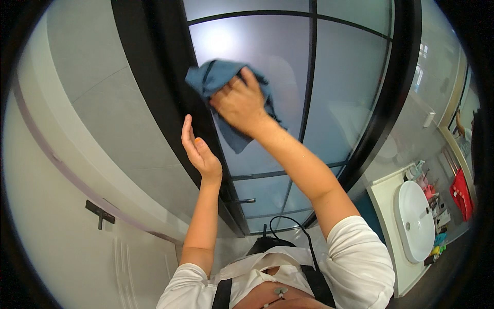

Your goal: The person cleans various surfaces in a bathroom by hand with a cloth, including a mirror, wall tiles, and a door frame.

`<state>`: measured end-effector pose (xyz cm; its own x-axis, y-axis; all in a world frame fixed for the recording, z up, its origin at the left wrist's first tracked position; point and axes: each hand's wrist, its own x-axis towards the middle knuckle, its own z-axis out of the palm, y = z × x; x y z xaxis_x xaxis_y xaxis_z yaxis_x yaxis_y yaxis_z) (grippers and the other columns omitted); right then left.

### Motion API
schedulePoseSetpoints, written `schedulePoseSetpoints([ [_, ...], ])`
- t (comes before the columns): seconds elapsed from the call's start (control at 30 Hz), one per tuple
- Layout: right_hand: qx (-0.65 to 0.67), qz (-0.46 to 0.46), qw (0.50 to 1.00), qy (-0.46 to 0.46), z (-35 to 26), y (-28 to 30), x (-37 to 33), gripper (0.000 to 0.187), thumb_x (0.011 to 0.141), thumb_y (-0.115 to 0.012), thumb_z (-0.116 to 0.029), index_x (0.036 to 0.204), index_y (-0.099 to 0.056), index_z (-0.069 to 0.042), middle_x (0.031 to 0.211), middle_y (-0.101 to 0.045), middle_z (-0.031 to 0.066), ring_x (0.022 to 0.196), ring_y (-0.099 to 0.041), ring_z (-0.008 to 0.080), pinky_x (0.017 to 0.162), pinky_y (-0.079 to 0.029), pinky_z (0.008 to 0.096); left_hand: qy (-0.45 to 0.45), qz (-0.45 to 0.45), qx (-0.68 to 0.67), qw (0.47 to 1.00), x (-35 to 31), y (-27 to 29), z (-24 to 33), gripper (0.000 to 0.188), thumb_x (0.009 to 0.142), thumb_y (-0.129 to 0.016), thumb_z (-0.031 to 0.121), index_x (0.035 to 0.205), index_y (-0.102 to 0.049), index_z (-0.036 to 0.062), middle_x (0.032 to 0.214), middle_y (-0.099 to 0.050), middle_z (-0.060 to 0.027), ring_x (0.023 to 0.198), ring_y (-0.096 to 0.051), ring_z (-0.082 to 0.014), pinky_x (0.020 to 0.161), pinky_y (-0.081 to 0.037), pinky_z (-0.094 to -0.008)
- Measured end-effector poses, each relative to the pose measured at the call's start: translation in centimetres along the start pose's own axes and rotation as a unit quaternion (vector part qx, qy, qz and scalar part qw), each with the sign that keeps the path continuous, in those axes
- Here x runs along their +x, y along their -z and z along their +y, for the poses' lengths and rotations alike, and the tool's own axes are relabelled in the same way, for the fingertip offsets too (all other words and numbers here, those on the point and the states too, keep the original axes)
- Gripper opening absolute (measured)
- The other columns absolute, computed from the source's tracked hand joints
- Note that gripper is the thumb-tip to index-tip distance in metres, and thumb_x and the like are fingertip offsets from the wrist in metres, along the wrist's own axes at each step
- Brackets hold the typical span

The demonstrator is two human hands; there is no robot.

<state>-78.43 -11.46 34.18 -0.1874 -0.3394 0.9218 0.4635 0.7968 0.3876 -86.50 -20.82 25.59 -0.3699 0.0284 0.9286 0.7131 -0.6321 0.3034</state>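
Observation:
A blue cloth [226,74] is bunched under my right hand [242,103], which presses it against the frosted glass door [278,56] near its black frame [170,67]. The cloth's lower corner hangs down over the glass, and my fingertips are partly sunk in its folds. Beside the frame, lower and to the left, my left hand [201,154] is raised with its fingers stretched out. It holds nothing; whether it touches the frame I cannot tell. Below it a dark door handle [242,201] sticks out from the glass door.
At the left stands a white door [67,206] with a black handle [100,215]. Grey wall tiles [98,87] lie between the doors. To the right, a white washbasin [414,221] sits on a counter with toiletries, near a hanging red cloth [461,193] and a mirror.

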Motion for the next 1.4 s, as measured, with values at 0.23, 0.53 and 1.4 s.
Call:
schedulePoseSetpoints([
  [0.23,-0.266,-0.039,0.953,-0.139,11.0,8.2,-3.1,0.037,0.082,-0.051,-0.031,0.115,-0.06,-0.017,0.108,-0.059,0.0095,0.107,-0.049,0.0279,0.1,-0.018,0.0568,-0.024,-0.033,0.063,0.997,-0.9,0.1,-1.0,0.041,0.096,-0.03,0.02,0.129,-0.034,-0.0037,0.136,-0.036,-0.0166,0.129,-0.031,-0.0289,0.108,-0.022,-0.0394],
  [0.53,-0.315,-0.021,0.927,-0.201,22.7,20.0,-16.2,0.049,0.092,-0.034,-0.024,0.138,-0.031,-0.007,0.124,-0.051,0.0128,0.113,-0.046,0.0292,0.103,-0.017,0.05,0.017,-0.084,0.122,0.989,-4.8,1.8,-0.8,0.038,0.091,-0.039,0.01,0.125,-0.039,-0.0052,0.132,-0.04,-0.019,0.126,-0.035,-0.0329,0.104,-0.027,-0.0404],
  [1.4,-0.059,-0.125,0.99,-0.041,-6.0,2.4,-15.0,0.01,0.068,-0.061,-0.027,0.076,-0.063,-0.022,0.092,-0.06,-0.004,0.098,-0.05,0.0155,0.093,-0.03,0.0403,0.155,-0.119,0.041,0.98,-10.0,5.2,-0.5,0.03,0.091,-0.04,0.008,0.118,-0.046,-0.0029,0.122,-0.045,-0.0159,0.112,-0.044,-0.0275,0.096,-0.035,-0.0362],
])
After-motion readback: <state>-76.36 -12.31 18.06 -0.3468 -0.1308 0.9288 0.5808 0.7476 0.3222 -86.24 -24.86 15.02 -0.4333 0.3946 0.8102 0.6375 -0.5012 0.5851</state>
